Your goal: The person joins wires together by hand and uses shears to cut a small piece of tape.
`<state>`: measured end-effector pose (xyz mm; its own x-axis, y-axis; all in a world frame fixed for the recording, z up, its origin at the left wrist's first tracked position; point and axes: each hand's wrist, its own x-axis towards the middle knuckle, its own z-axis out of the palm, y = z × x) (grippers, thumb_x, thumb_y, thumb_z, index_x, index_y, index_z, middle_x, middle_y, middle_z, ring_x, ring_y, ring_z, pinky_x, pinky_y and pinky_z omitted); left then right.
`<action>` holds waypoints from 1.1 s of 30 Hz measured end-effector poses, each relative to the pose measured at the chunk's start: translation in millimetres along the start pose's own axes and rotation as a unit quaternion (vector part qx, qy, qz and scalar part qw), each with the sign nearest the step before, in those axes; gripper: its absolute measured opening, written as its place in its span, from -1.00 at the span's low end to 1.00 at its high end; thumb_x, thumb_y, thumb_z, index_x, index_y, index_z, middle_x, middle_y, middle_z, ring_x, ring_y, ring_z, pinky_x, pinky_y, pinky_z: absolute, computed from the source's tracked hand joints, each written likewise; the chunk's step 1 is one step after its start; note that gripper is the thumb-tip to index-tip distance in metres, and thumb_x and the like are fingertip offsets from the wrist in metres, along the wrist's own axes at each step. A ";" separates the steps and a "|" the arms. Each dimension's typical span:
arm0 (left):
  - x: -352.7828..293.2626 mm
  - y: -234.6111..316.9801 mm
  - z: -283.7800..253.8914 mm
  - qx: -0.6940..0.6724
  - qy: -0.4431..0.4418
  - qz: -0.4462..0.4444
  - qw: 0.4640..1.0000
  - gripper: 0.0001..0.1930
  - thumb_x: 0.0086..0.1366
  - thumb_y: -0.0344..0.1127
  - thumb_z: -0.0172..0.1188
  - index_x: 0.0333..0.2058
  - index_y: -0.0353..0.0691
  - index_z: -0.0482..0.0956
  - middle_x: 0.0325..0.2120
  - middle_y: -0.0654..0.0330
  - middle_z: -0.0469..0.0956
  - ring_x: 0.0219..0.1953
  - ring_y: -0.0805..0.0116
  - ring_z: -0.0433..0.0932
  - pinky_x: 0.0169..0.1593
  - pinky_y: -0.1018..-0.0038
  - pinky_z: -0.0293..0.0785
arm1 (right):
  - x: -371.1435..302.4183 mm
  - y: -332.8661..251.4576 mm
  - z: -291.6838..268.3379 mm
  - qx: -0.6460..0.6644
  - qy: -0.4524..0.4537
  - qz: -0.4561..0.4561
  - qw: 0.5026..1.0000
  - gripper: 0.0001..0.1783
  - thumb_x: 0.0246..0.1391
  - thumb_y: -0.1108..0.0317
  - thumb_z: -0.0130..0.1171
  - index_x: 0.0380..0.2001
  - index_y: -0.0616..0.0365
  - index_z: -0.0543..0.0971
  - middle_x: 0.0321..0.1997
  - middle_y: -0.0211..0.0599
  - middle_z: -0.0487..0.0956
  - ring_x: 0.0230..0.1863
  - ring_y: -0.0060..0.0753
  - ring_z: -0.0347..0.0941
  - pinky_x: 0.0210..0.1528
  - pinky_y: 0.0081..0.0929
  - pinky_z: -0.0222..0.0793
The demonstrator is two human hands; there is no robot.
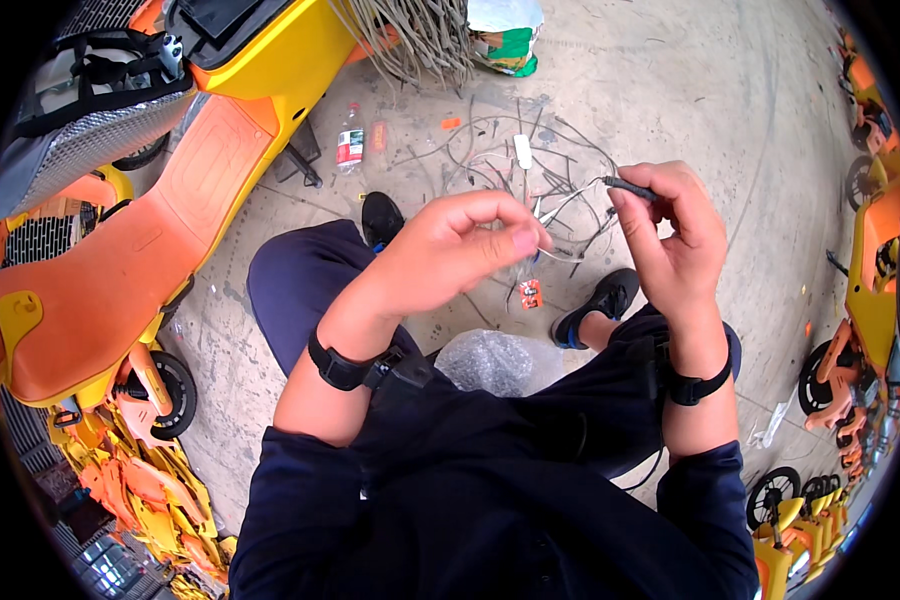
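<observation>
Pinching thin pale wire (562,257) between thumb and index of left hand (470,240); same pinch on black cable end (630,188) with right hand (682,225), pale strands (598,183) at its left tip. Held in air over floor (690,110), well right of yellow-orange scooter body (120,280) along the floor's left edge. Probably separating wires: grip close to the tip, pull steadily in line, don't jerk. Avoid snagging wire tangle (553,207) below.
</observation>
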<state>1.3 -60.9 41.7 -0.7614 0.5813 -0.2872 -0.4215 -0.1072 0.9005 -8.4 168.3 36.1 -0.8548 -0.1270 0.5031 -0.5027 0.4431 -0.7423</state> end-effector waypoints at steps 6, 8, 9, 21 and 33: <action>5.6 -18.8 -3.6 0.278 0.023 0.109 0.954 -0.85 0.23 -0.31 0.20 -0.24 -0.19 0.62 -0.31 0.31 0.45 -0.43 0.60 0.38 -0.34 0.68 0.28 | 1.5 -2.3 -2.2 -0.030 -0.016 0.011 0.999 -0.80 -0.08 0.61 0.27 -0.32 0.22 0.56 -0.43 -0.40 0.51 -0.54 -0.71 0.34 -0.52 -0.75 0.24; 7.9 -21.3 -4.4 0.298 0.047 0.145 0.942 -0.86 0.22 -0.30 0.22 -0.26 -0.14 0.64 -0.27 0.27 0.46 -0.39 0.53 0.41 -0.29 0.66 0.32 | -0.1 -3.0 -2.0 -0.027 -0.031 0.035 0.999 -0.79 -0.07 0.61 0.26 -0.30 0.23 0.56 -0.42 -0.42 0.51 -0.53 -0.72 0.34 -0.51 -0.76 0.25; 8.4 -20.3 -4.5 0.288 0.061 0.170 0.940 -0.85 0.24 -0.30 0.20 -0.24 -0.17 0.63 -0.27 0.26 0.47 -0.35 0.51 0.43 -0.25 0.64 0.34 | -1.0 -2.9 -2.8 0.107 -0.025 0.144 0.984 -0.78 -0.05 0.60 0.26 -0.27 0.23 0.55 -0.44 -0.44 0.50 -0.54 -0.73 0.33 -0.50 -0.77 0.24; 11.2 -21.8 7.4 -0.128 0.008 0.087 0.988 -0.72 0.39 -0.26 0.01 -0.10 -0.35 0.51 -0.14 0.11 0.54 -0.18 0.32 0.59 -0.20 0.53 0.50 | 0.1 -9.7 9.5 0.401 0.009 0.311 0.862 -0.60 0.13 0.42 0.12 0.02 0.28 0.34 -0.05 -0.12 0.43 -0.13 -0.47 0.41 -0.22 -0.56 0.41; 17.7 -29.3 2.7 -0.098 0.098 0.123 0.983 -0.70 0.40 -0.26 -0.03 -0.02 -0.32 0.47 0.02 0.04 0.46 -0.05 0.37 0.49 -0.10 0.44 0.47 | -33.3 -10.8 43.6 0.156 -0.171 0.143 0.962 -0.84 0.07 0.43 0.20 -0.26 0.21 0.51 -0.33 -0.31 0.54 -0.27 -0.45 0.47 -0.19 -0.51 0.37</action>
<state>1.6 -45.3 11.1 -0.9239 0.3546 -0.1440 -0.2860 -0.3896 0.8754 19.9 129.0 8.0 -0.9295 -0.3480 0.1223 -0.2084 0.2220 -0.9525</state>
